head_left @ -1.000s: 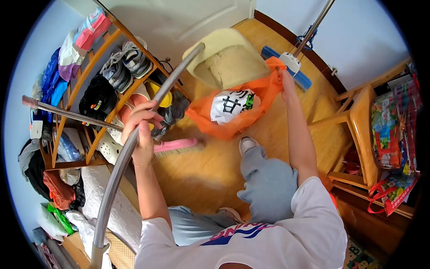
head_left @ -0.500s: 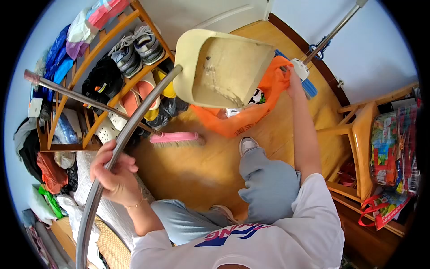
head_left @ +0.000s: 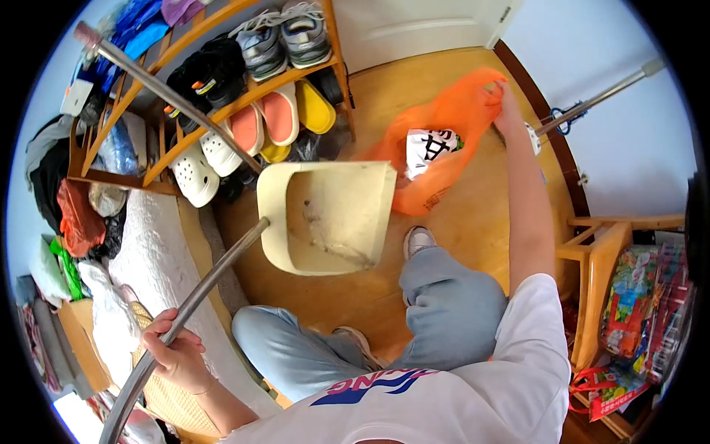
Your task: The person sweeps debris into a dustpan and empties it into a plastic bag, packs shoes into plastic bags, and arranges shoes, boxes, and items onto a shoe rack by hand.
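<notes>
Floor (head_left: 310, 296), and over its left side a dustpan (head_left: 333, 214), its long axis slanting from near left up to the scoop, whose mouth turns right, near the orange bag (head_left: 473, 140). Cream plastic, smeared grey inside; metal handle (head_left: 196, 296). The left hand (head_left: 176, 355) half-curls round the handle; the right hand (head_left: 509, 111) grips the bag's bunched rim.

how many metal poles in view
3: dustpan pole, lower left; pink-tipped pole, across the rack; blue-tied pole, by the right wall. More may be hidden.
</notes>
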Motion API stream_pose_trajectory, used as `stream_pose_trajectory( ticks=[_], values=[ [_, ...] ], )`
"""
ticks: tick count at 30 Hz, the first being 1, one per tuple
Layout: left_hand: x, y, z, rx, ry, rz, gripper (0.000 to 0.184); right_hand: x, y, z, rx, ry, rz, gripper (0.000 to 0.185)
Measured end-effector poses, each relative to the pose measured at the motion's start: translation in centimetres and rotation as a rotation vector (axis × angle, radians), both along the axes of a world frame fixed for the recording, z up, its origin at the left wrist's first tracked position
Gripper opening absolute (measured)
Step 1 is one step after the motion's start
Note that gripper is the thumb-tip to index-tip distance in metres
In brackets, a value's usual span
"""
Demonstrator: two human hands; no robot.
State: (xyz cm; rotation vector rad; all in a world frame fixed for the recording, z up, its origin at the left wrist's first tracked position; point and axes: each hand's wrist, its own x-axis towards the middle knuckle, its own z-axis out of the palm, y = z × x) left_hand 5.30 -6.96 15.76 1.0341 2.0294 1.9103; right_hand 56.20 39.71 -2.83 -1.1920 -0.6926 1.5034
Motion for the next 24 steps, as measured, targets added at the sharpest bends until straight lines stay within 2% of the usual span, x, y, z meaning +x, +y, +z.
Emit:
stream_pose_trajectory(
  ticks=[2,3,5,6,8,9,11,12,14,16,18,20,22,23,24],
  values=[
    [-0.2,-0.3,0.0,-0.052,0.003,0.019,0.038,-0.3,-0.9,1.5,-0.019,-0.105,-0.11,0.035],
    [-0.4,-0.9,-0.3,-0.088,-0.013,0.064,0.038,-0.3,0.2,0.2,-0.019,-0.111,-0.079,0.035],
    [-1.6,-1.4,-1.2,-0.109,0.021,0.077,0.04,3.2,2.5,-4.8,-0.114,-1.02,0.31,0.037],
    [-1.9,-1.9,-1.7,-0.109,0.013,0.108,0.04,2.9,3.3,-5.8,-0.099,-1.029,0.338,0.037],
    [-2.9,-2.4,-2.1,-0.15,-0.027,0.146,0.039,1.3,4.0,-7.3,0.339,-1.395,0.086,0.035],
    [-3.0,-2.2,-2.2,-0.122,-0.048,0.133,0.038,0.6,2.5,-5.0,0.339,-1.397,0.086,0.035],
    [-4.3,-3.9,-2.4,-0.164,-0.025,0.176,0.038,-8.1,-1.5,2.5,0.663,-1.731,-0.096,0.036],
    [-5.1,-3.0,-2.9,-0.204,-0.027,0.128,0.038,-9.8,-2.9,3.7,0.664,-1.733,-0.096,0.036],
    [-5.9,-2.6,-3.3,-0.192,-0.053,0.137,0.036,-16.7,-4.5,5.1,0.904,-1.412,0.221,0.031],
    [-6.8,-2.5,-3.5,-0.244,-0.077,0.115,0.034,-21.6,-7.8,7.5,0.795,-1.353,0.457,0.028],
    [-8.5,-2.4,-5.0,-0.29,-0.126,0.093,0.033,-28.1,-9.4,6.3,0.946,-0.89,0.803,0.036],
    [-9.0,-1.5,-6.9,-0.329,-0.195,0.193,0.033,-37.4,-12.9,6.7,0.969,-0.877,0.809,0.044],
    [-9.6,-1.3,-7.9,-0.316,-0.218,0.169,0.032,-40.1,-13.4,6.1,0.924,-0.98,0.782,0.049],
    [-9.9,-1.5,-8.1,-0.304,-0.229,0.198,0.031,-44.0,-14.3,6.1,0.768,-1.112,0.788,0.049],
    [-9.6,-0.4,-8.7,-0.309,-0.248,0.194,0.03,-44.2,-14.2,5.3,0.825,-1.081,0.73,0.046]
  ],
)
